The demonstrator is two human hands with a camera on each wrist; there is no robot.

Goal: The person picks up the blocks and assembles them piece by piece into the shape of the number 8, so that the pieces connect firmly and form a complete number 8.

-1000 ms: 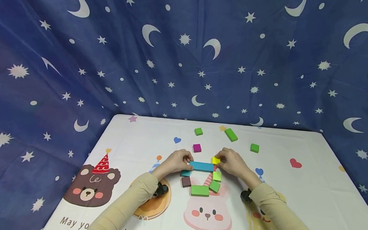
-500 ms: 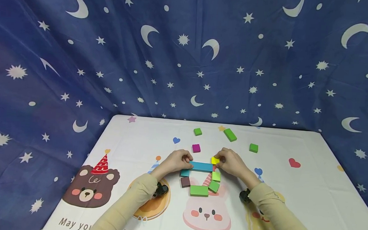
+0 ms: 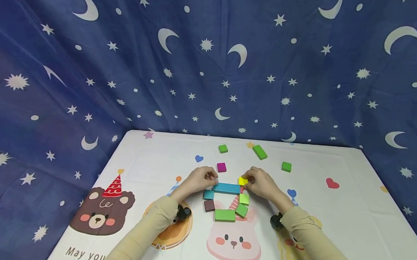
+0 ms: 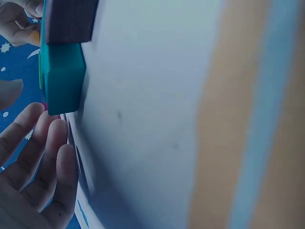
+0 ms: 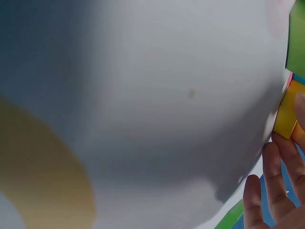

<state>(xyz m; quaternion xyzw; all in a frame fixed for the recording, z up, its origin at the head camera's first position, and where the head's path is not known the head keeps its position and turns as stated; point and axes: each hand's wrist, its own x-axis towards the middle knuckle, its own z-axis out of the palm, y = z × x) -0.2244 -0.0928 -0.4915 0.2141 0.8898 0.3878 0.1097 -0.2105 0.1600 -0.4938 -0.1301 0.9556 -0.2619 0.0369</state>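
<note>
Left hand (image 3: pixel 200 179): since 1 second ago its thumb has come off the left end of the long blue block (image 3: pixel 226 188), baring more of the teal block (image 3: pixel 208 194). Thumb and fingers stand apart, holding nothing; whether a fingertip brushes a block, I cannot tell.
Right hand (image 3: pixel 262 182): thumb and finger pinch the yellow block (image 3: pixel 242 181), as they did then.
Blue and yellow: seen from the person, the blue block lies at 12 o'clock of a loose ring, between the 2 hands; the yellow sits at 1 o'clock.
Corner handling: judging from here, placing goes best with the yellow pinched low and steady, small nudges to close gaps, and fingers lifting straight off so neither block twists.
Likely slip: a sideways brush by the left fingers could knock the teal block.
Rest of ring: lime block (image 3: pixel 244 199) at 3, square green block (image 3: pixel 241 210) at 4, oblong green block (image 3: pixel 225 215) at 6, dark brown block (image 3: pixel 209 205) at 8, teal between 9 and 10.
Loose blocks: magenta block (image 3: pixel 221 167) and small green block (image 3: pixel 223 149) near 12, long green block (image 3: pixel 260 152) at 1, another green block (image 3: pixel 286 166) at 2.
Beneath: white printed tablecloth (image 3: pixel 358 214).
</note>
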